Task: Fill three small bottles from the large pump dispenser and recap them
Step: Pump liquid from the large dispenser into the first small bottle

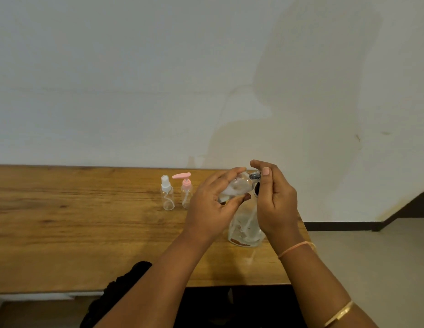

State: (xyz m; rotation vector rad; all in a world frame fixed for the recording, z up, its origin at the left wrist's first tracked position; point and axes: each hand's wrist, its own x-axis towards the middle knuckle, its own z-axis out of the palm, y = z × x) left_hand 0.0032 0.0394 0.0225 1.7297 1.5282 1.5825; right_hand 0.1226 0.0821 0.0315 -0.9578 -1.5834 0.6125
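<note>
My left hand [212, 202] grips a small clear bottle [237, 187], tilted with its neck pointing up and to the right. My right hand [273, 200] pinches the dark cap [254, 175] at that neck. Below and behind my hands stands the large clear dispenser bottle [245, 229] on the wooden table [87, 233]; its pump head is mostly hidden by my right hand. To the left stand two small clear bottles: one with a white spray top [167, 194] and one with a pink pump top [186, 190].
The table ends just right of the large bottle, with floor [372, 256] beyond. A plain white wall [158, 79] runs along the table's far edge. Dark clothing [116, 292] shows below the near edge.
</note>
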